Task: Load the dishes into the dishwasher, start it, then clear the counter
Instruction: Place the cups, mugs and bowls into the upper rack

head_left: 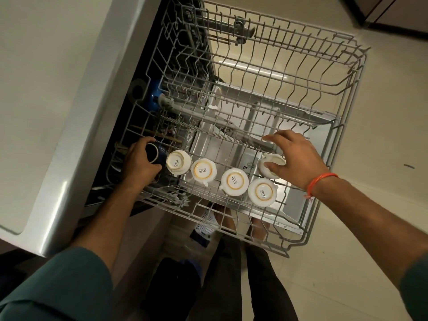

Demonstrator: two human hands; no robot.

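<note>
Left hand [139, 164] grips blue mug [154, 152], right hand [293, 156] pinches white cup [269, 166]; we should seat both inverted, between rack [324, 105] tines.

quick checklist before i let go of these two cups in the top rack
1. Left hand grips the dark blue cup at the rack's left end: ok.
2. Blue cup upside down: not ok, its opening faces up and sideways.
3. Right hand holds the white cup, thumb on its base, base up: ok.
4. Four white cups already sit base up in a row between the hands: ok.
5. White cup seated on the upper rack wires: cannot tell, the hand covers it.
6. Room behind the row: ok, the rack there holds nothing.
</note>
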